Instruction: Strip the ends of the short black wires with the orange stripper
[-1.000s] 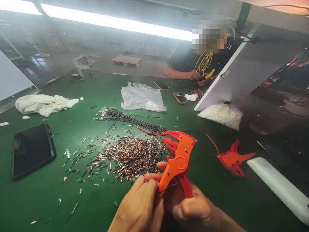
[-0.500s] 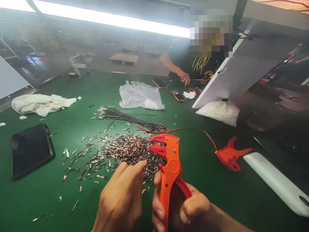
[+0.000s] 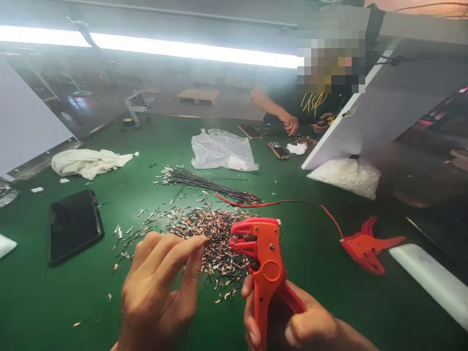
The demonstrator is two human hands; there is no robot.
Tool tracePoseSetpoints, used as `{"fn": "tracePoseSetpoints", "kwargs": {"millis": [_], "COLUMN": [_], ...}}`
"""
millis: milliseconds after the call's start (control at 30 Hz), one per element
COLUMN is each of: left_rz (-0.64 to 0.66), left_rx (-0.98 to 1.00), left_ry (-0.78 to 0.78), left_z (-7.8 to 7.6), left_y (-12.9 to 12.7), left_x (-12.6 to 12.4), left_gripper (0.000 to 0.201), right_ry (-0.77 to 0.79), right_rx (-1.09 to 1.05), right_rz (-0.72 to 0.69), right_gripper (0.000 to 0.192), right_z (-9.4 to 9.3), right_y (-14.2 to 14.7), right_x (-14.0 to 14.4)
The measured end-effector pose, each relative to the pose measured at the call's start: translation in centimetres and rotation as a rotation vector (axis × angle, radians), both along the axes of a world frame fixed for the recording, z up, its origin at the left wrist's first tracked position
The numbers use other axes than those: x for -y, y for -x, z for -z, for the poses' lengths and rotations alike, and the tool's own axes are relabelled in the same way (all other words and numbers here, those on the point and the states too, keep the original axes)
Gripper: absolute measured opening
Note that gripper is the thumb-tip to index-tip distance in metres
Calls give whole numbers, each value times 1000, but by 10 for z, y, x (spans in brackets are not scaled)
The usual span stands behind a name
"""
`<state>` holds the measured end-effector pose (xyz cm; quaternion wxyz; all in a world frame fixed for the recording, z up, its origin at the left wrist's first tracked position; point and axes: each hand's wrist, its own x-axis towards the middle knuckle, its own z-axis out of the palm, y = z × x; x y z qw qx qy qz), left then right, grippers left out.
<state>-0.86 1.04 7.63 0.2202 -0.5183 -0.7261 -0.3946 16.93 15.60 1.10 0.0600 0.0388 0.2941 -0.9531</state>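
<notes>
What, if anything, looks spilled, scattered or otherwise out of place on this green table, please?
Stripped wire offcuts lie heaped mid-table, with strays scattered left toward the dark phone. A red wire trails loose to a second stripper. A crumpled white cloth lies far left. Nothing looks damaged.

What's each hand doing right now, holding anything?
Left hand: fingers pinched together over the pile of short copper-and-black wire offcuts; whether it grips a piece cannot be told.
Right hand: closed on the orange plastic wire stripper.
</notes>
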Motion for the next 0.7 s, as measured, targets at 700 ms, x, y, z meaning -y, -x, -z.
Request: {"fn": "tracePoseSetpoints", "kwargs": {"millis": [700], "left_rz": [48], "left_rx": [37], "left_ry": [133], "left_z": [-12], "left_y": [4], "left_x": [6], "left_gripper": [20], "right_ry": [-170], "right_rx": [31], "right_rz": [-46], "right_gripper": [49], "right_z": [-4], "right_y": [-3], "right_x": [3]}}
